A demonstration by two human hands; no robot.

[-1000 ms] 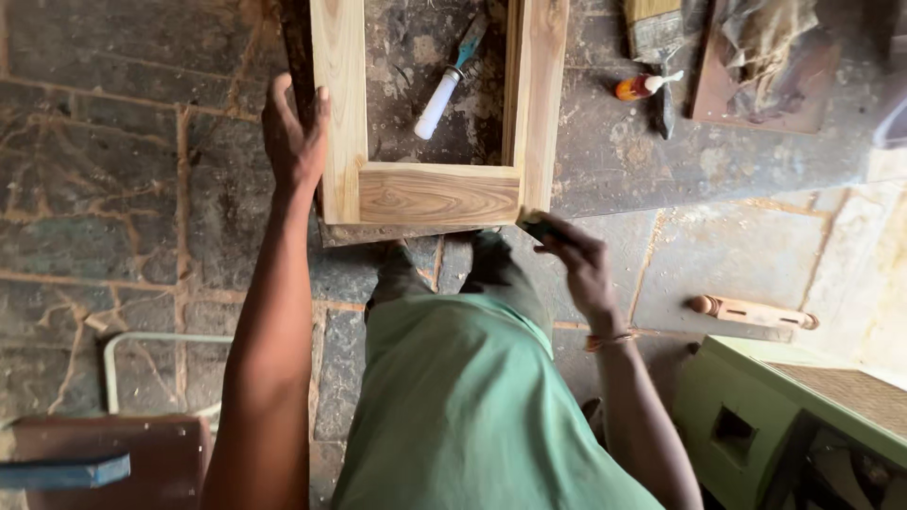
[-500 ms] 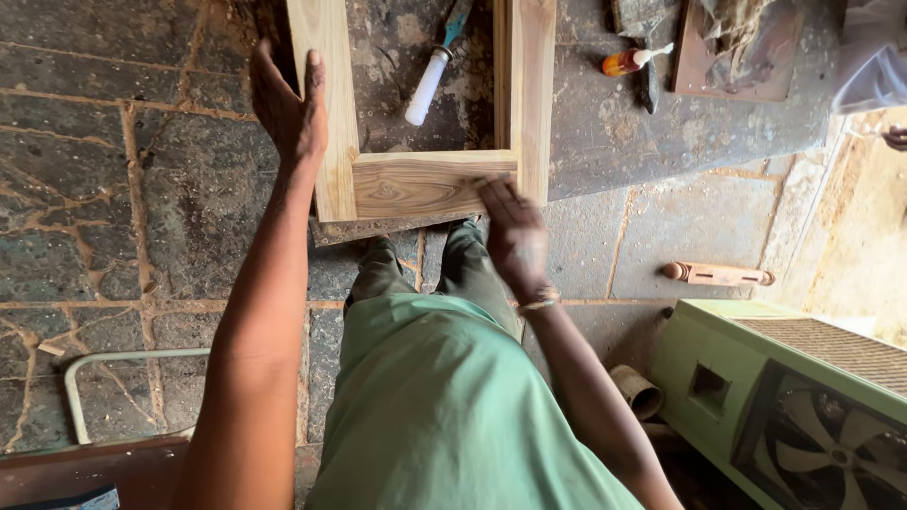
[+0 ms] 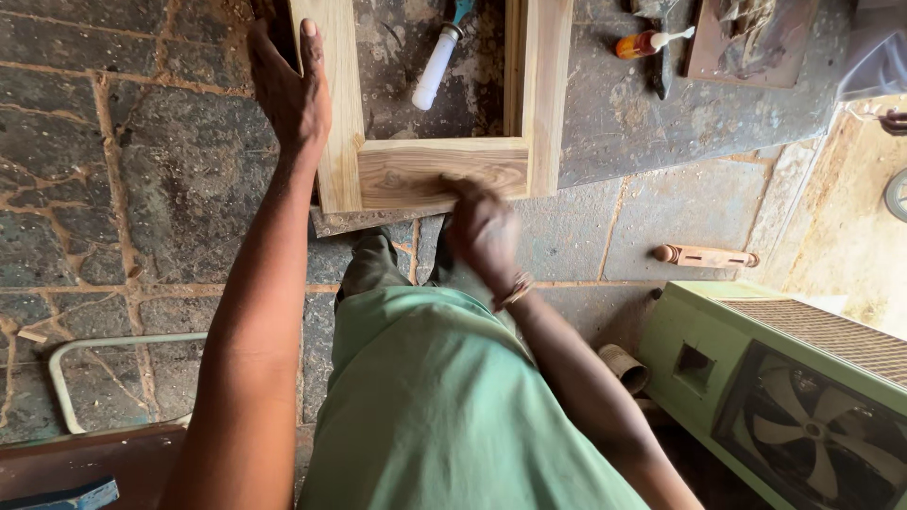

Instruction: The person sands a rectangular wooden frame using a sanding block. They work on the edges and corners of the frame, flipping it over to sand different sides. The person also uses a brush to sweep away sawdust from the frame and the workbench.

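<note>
A pale wooden frame (image 3: 425,170) lies on a dark work surface in front of me, its near rail facing me. My left hand (image 3: 288,90) presses flat on the frame's left stile, fingers spread. My right hand (image 3: 482,231) is blurred and rests on the near rail toward its right end, fingers bent against the wood; whether anything is under them cannot be made out. My green-clad body fills the lower middle of the view.
Inside the frame lies a tool with a white handle (image 3: 436,66). An orange and white glue bottle (image 3: 647,42) lies at the back right. A wooden handle piece (image 3: 707,256) lies on the stone floor. A green machine with a fan (image 3: 803,378) stands at lower right.
My right hand has moved from the frame's right corner leftward along the near rail. My head has shifted closer, and my left hand stays on the left stile.
</note>
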